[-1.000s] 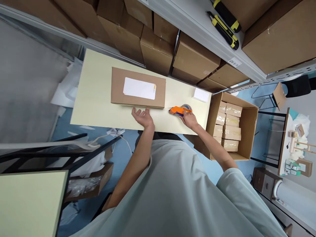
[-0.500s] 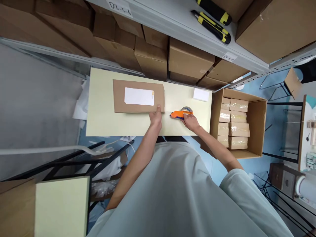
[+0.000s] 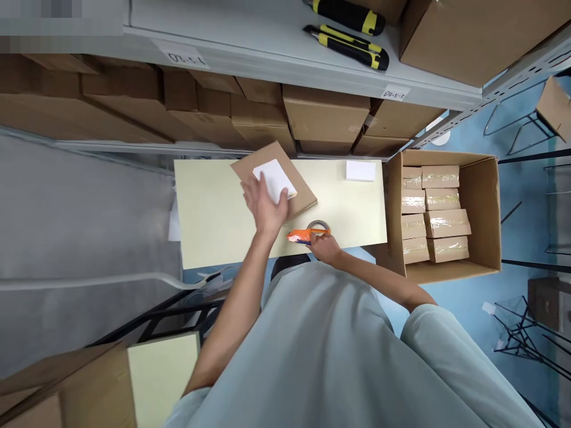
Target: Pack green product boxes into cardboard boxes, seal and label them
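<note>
A flat cardboard box (image 3: 298,178) with a white label (image 3: 273,176) lies turned at an angle on the cream tabletop (image 3: 214,226). My left hand (image 3: 266,205) rests on it with fingers spread, partly covering the label. In my right hand (image 3: 325,246) is an orange tape dispenser (image 3: 301,236) carrying a roll of tape, close to the table's front edge. The dispenser is just in front of the box's near corner. A white stack that looks like labels (image 3: 360,171) lies at the table's back right.
Right of the table stands a large open carton (image 3: 484,220) holding several small taped boxes (image 3: 447,223). Cardboard boxes (image 3: 328,116) line the shelf behind. Two utility knives (image 3: 350,46) lie on the upper shelf (image 3: 250,41). A white hose (image 3: 134,278) runs along the left.
The box has rotated from lying straight to lying at an angle. My left hand has moved from its front edge onto its top. The tape dispenser has come nearer to me.
</note>
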Demonstrator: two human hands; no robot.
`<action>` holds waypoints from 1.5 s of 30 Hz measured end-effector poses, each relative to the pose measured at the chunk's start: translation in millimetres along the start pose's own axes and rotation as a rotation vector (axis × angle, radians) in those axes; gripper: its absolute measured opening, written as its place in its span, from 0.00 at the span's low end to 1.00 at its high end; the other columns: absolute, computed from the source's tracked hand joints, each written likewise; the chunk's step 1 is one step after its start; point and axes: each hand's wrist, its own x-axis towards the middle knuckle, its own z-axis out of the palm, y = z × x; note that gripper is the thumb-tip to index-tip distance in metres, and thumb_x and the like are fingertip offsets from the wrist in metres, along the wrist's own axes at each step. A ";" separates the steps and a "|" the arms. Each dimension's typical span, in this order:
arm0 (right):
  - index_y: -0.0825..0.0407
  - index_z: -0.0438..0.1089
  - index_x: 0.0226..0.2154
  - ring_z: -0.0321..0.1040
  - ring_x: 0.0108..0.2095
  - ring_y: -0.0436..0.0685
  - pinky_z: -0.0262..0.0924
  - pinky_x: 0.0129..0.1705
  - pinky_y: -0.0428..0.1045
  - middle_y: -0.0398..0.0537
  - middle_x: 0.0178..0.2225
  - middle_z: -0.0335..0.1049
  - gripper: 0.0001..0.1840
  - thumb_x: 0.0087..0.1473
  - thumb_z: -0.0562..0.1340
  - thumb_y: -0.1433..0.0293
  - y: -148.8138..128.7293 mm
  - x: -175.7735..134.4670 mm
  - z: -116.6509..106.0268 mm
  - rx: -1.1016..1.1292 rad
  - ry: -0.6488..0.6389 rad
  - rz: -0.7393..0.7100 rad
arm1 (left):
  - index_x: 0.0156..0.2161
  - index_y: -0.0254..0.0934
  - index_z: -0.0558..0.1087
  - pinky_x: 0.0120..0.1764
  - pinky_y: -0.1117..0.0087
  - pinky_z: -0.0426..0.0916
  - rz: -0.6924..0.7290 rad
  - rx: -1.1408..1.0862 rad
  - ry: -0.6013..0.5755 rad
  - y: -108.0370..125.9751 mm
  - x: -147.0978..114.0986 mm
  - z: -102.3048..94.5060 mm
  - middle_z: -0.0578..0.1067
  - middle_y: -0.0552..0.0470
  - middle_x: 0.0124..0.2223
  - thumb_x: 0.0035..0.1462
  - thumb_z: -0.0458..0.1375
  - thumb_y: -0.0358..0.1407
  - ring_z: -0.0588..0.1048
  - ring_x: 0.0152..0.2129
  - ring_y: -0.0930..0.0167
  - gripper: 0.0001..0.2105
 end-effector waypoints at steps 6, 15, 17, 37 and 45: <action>0.68 0.69 0.59 0.84 0.47 0.67 0.72 0.56 0.59 0.69 0.45 0.84 0.22 0.79 0.58 0.63 1.9 -1.9 6.8 0.016 0.000 -0.005 | 0.66 0.40 0.76 0.77 0.31 0.26 0.267 0.082 -0.191 55.6 17.2 67.3 0.54 0.41 0.83 0.65 0.65 0.47 0.35 0.82 0.44 0.28; 0.67 0.67 0.63 0.82 0.47 0.65 0.68 0.59 0.59 0.67 0.46 0.84 0.19 0.77 0.56 0.72 15.7 -3.5 3.8 -0.012 0.076 -0.011 | 0.58 0.35 0.81 0.80 0.33 0.30 0.312 0.120 -0.233 37.8 10.8 73.4 0.61 0.41 0.80 0.55 0.61 0.33 0.36 0.82 0.44 0.24; 0.66 0.67 0.62 0.82 0.46 0.65 0.68 0.59 0.59 0.66 0.44 0.84 0.18 0.77 0.56 0.72 17.7 -9.1 5.8 -0.009 0.084 -0.028 | 0.59 0.35 0.80 0.79 0.33 0.29 0.311 0.138 -0.231 37.1 10.3 75.6 0.60 0.40 0.80 0.55 0.60 0.32 0.35 0.82 0.45 0.25; 0.64 0.70 0.56 0.80 0.51 0.72 0.65 0.61 0.61 0.74 0.47 0.82 0.19 0.79 0.54 0.65 157.2 -111.9 -23.0 -0.107 -0.021 0.258 | 0.64 0.37 0.77 0.80 0.37 0.34 0.356 0.044 -0.292 41.8 -11.3 80.2 0.64 0.40 0.78 0.55 0.60 0.33 0.43 0.82 0.50 0.30; 0.72 0.64 0.65 0.84 0.51 0.70 0.60 0.66 0.62 0.74 0.49 0.83 0.25 0.78 0.55 0.68 113.4 -10.7 -43.8 -0.136 0.018 0.051 | 0.74 0.33 0.68 0.79 0.40 0.44 0.594 0.076 -0.582 12.6 -54.6 33.7 0.62 0.34 0.79 0.58 0.60 0.37 0.52 0.80 0.50 0.37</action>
